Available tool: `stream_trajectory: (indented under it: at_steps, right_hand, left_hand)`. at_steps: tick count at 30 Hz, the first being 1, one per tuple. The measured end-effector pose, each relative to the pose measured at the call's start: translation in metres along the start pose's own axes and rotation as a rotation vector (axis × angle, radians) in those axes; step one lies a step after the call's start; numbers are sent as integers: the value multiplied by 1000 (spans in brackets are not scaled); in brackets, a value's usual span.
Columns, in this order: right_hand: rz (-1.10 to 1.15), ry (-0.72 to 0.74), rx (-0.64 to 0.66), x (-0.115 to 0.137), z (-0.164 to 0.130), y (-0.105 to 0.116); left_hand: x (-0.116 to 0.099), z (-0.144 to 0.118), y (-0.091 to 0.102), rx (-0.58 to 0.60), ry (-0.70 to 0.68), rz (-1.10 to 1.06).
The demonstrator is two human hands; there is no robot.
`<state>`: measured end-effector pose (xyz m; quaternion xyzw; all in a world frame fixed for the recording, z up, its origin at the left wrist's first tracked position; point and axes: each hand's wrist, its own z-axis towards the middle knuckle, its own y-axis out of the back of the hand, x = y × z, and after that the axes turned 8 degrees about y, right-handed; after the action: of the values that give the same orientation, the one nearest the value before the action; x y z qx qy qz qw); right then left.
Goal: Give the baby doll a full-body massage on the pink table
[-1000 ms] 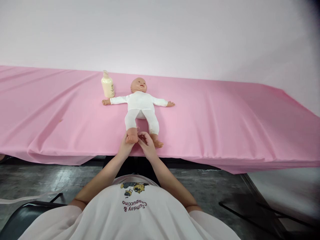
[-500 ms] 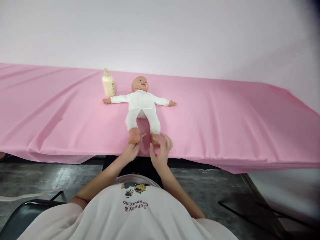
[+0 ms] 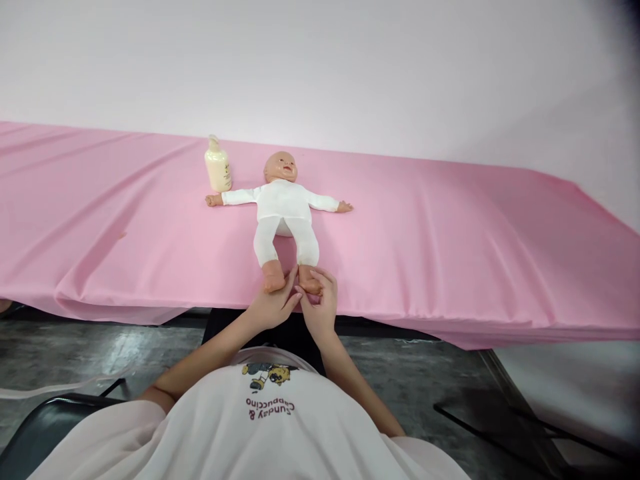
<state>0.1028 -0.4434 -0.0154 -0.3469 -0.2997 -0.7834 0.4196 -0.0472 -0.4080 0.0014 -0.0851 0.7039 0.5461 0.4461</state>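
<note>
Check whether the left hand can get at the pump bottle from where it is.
Probably yes, with a forward reach: the left hand is at the doll's feet, and the way outside its legs looks open. An outstretched doll arm lies near the bottle's base, but the pump stands higher.

Doll (image 3: 284, 199): one foot (image 3: 307, 274) partly covered by right hand (image 3: 323, 303); other foot (image 3: 273, 277) hiding part of left hand (image 3: 273, 308); exact grip unclear. Print (image 3: 227, 177) on bottle (image 3: 217, 168) too small to read. Cloth (image 3: 450, 253) cut off by both side edges; chair (image 3: 50, 423) by left edge, shirt (image 3: 273, 447) by bottom.
</note>
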Motion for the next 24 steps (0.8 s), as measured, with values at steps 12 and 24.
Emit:
stream_trajectory:
  at_steps: [12, 24]
  right_hand:
    - [192, -269, 90, -1, 17, -4]
    - [342, -354, 326, -6, 30, 6]
  left_hand:
    - [-1, 0, -1, -26, 12, 44]
    - [0, 2, -7, -104, 30, 148]
